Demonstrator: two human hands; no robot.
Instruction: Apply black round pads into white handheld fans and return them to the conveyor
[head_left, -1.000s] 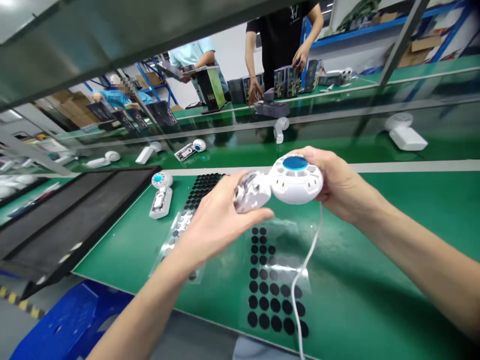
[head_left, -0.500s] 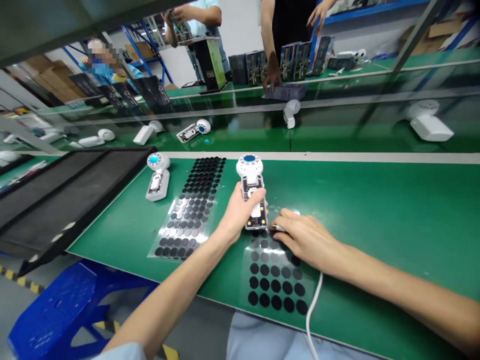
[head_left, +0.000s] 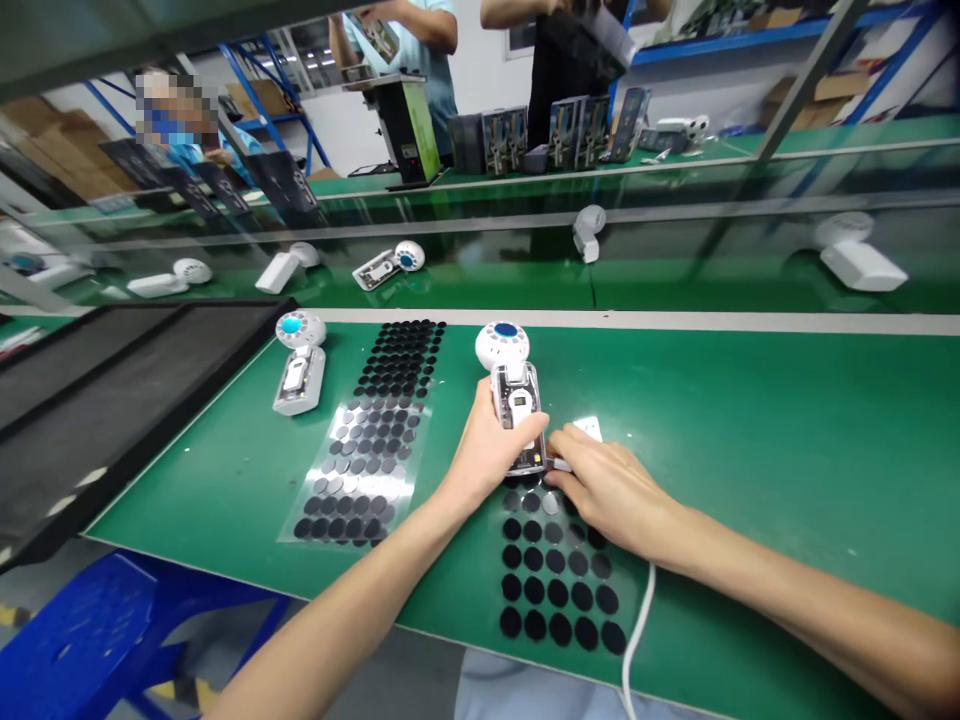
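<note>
The left grip [head_left: 487,438] is closed around the clear-cased body of a white device [head_left: 517,410], thumb across its face, the round head with a dark blue disc pointing away from the person. Just beside it, the right grip [head_left: 600,480] is pinched on the plug [head_left: 559,464] of a white cable [head_left: 639,630], at the lower right of the device; whether the plug is seated cannot be told. Under and in front of both grips lies a sheet of black round stickers [head_left: 559,592] on the green tabletop [head_left: 765,450]. Left of the left grip are a larger sticker sheet [head_left: 367,440] and, farther left, a second device [head_left: 298,375]. The device shows a small display, too small to read; the dark boxes [head_left: 577,132] beyond carry printing, also illegible.
</note>
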